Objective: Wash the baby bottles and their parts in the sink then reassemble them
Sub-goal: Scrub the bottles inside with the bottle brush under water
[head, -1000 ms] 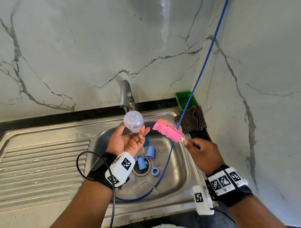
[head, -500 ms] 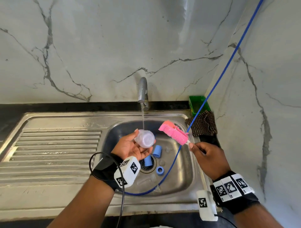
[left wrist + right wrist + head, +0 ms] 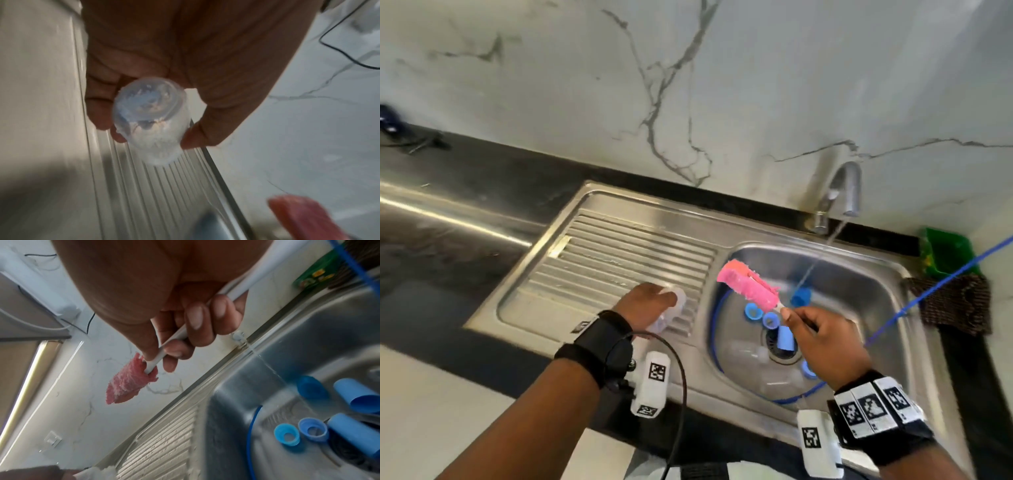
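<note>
- Head view: left hand [image 3: 645,308] grips a clear bottle [image 3: 675,303] mouth-down on the drainboard [image 3: 619,260], at 9 o'clock from the basin [image 3: 859,274]. Right hand [image 3: 825,339] pinches the brush [image 3: 748,287] over the blue parts [image 3: 784,337] and the tap [image 3: 842,192] is running. So one bottle looks washed; the rest wait.
- Left wrist view: fingers and thumb are curled round the bottle, suds inside it.
- Right wrist view: fingers are wrapped on the brush handle; caps and rings lie at 4 o'clock, unassembled.
</note>
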Available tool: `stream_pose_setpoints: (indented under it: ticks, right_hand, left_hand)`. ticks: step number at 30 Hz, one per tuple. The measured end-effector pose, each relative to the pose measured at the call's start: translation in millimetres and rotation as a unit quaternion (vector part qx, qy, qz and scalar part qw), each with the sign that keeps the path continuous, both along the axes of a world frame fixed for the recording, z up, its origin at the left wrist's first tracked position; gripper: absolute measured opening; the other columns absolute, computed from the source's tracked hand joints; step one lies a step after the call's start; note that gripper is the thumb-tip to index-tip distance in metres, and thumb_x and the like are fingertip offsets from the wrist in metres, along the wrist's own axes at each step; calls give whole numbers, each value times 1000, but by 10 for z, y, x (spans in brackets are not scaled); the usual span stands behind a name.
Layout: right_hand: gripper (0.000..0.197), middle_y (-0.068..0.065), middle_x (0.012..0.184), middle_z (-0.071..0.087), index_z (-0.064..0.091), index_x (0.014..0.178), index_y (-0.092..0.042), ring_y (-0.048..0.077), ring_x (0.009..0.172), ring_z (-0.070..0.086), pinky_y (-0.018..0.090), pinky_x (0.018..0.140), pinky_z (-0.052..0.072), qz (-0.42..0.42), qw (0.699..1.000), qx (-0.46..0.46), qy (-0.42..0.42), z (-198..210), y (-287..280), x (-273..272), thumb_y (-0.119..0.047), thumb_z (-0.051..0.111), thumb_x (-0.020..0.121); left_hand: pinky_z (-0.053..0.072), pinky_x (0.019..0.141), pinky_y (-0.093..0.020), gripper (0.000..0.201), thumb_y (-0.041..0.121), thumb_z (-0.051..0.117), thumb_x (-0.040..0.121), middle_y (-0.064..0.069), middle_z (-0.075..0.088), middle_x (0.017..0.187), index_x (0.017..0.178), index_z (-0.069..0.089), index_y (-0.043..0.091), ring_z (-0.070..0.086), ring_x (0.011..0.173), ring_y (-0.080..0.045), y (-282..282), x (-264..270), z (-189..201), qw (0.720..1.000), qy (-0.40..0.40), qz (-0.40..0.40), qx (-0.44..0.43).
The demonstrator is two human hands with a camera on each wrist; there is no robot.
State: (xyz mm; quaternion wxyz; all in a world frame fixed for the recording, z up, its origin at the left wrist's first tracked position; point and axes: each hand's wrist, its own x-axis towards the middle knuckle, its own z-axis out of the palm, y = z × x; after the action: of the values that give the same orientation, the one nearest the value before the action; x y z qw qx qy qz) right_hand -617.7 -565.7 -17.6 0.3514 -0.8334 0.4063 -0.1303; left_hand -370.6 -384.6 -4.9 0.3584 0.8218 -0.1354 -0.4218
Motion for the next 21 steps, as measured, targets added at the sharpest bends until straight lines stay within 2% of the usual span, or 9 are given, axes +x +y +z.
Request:
stream_pose_setpoints:
  ticks: [2, 4, 6, 8, 10, 11, 13, 17, 21]
  right_hand:
    - [34, -6, 57, 64, 71, 73, -19, 8, 60, 59, 29, 61, 42, 24, 999, -21, 14, -26, 168, 234, -42, 62, 95]
    - [38, -1, 58, 64, 70, 74, -14, 19, 64, 62, 34, 65, 46, 33, 999, -33, 28, -57, 308, 423, -44, 61, 95]
    - [36, -10, 55, 61, 68, 70, -19, 20, 62, 60, 36, 66, 48, 35, 999, -23, 20, -131, 415, 590, -45, 61, 94]
    - [34, -21, 56, 57, 64, 65, -29, 16, 60, 56, 35, 64, 46, 34, 999, -15, 16, -205, 498, 711, -48, 61, 93]
    - [35, -26, 57, 56, 58, 60, -35, 7, 57, 52, 30, 60, 41, 40, 999, -14, 15, -242, 569, 800, -47, 61, 93]
    - [38, -28, 56, 55, 55, 58, -36, 3, 55, 50, 24, 58, 37, 45, 999, -17, 17, -243, 605, 847, -44, 62, 94]
    - [39, -29, 57, 55, 52, 57, -35, 1, 54, 51, 16, 56, 31, 52, 998, -26, 29, -224, 657, 924, -42, 62, 95]
    - [33, -15, 54, 57, 62, 64, -30, 4, 57, 53, 21, 56, 33, 66, 997, -30, 18, -213, 663, 1019, -44, 61, 95]
    - [33, -8, 58, 60, 68, 70, -24, 7, 60, 56, 25, 57, 35, 66, 997, -36, 10, -203, 651, 1051, -45, 61, 94]
  left_hand:
    - [52, 74, -33, 69, 40, 79, 77, -15, 62, 119, 130, 46, 13, 65, 105, -33, 332, 332, -22, 997, -64, 19, 45]
    - [45, 83, -31, 66, 34, 79, 83, -15, 62, 124, 134, 45, 9, 61, 115, -34, 636, 650, -32, 982, -159, 11, 105]
    - [45, 93, -34, 60, 34, 79, 81, -14, 62, 128, 130, 54, 10, 59, 118, -34, 919, 971, -49, 960, -232, 11, 155]
    - [50, 97, -41, 57, 35, 81, 78, -17, 60, 128, 127, 59, 16, 60, 115, -37, 1123, 1219, -70, 943, -270, 27, 192]
    - [50, 98, -49, 56, 32, 80, 79, -20, 53, 129, 128, 58, 19, 57, 114, -42, 1264, 1366, -77, 931, -290, 43, 218]
    - [50, 99, -52, 57, 30, 80, 80, -20, 51, 129, 130, 56, 19, 55, 116, -43, 1320, 1429, -92, 926, -297, 47, 230]
    - [49, 99, -54, 59, 27, 78, 82, -20, 49, 130, 134, 52, 17, 50, 119, -44, 1397, 1522, -161, 918, -308, 45, 247]
    - [46, 100, -54, 60, 23, 76, 84, -18, 47, 135, 137, 49, 17, 44, 125, -42, 1482, 1594, -340, 923, -292, 55, 244]
    - [45, 101, -53, 64, 23, 75, 84, -17, 49, 136, 140, 45, 19, 46, 126, -42, 1528, 1621, -440, 922, -293, 69, 244]
